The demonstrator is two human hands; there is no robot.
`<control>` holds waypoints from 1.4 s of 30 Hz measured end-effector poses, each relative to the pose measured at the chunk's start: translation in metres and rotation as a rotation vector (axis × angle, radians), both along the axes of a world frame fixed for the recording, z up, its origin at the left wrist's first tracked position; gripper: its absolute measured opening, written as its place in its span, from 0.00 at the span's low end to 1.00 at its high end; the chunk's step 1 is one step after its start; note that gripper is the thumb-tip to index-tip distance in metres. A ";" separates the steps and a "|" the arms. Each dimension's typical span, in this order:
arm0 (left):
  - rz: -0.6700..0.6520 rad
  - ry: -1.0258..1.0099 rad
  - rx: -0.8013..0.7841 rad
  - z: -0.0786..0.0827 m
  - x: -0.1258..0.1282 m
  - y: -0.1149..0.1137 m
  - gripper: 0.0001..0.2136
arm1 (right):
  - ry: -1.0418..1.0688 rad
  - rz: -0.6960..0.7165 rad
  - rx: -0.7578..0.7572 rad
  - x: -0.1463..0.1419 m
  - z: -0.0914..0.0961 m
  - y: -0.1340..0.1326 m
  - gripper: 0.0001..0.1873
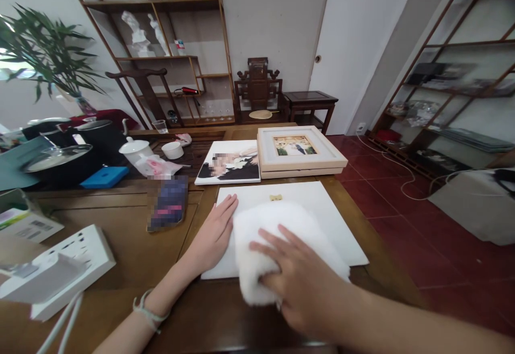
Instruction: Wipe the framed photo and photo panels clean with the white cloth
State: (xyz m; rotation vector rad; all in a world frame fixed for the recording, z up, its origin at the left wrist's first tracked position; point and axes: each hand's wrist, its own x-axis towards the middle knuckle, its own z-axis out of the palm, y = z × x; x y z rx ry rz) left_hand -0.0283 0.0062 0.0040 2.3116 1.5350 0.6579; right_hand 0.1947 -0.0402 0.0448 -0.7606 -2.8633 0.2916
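Observation:
A white board [338,236] lies flat near the front edge of the wooden table, with a small gold-coloured hanger [276,198] on its upper part. My left hand [215,233] rests flat on the board's left side, fingers stretched out and holding nothing. In my right hand [298,273] is a fluffy white cloth [277,225], bunched under the curled fingers and lying against the board. The cloth covers much of the board's middle. Just beyond the board are a photo panel [241,170] and a stack of light wooden frames [302,169] with a small picture inside the top one.
To the left stand a white power strip [76,246], a blurred dark-blue item [171,204], a blue box [105,176], a white lidded cup [134,150] and a black pan [60,163]. The table's right edge drops to a red tiled floor [386,193].

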 end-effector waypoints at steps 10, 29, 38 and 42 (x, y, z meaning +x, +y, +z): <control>0.056 -0.242 0.002 0.007 0.005 -0.008 0.23 | -0.039 -0.072 0.125 -0.033 -0.004 0.044 0.18; 0.064 -0.133 0.006 0.002 0.004 0.000 0.18 | 0.041 -0.259 -0.104 0.019 0.023 0.052 0.14; 0.014 -0.135 0.046 0.010 0.005 -0.001 0.16 | 0.153 -0.110 -0.157 -0.071 0.040 0.121 0.08; 0.016 -0.132 0.052 0.007 0.004 0.000 0.17 | 0.136 -0.117 -0.153 -0.072 0.037 0.125 0.08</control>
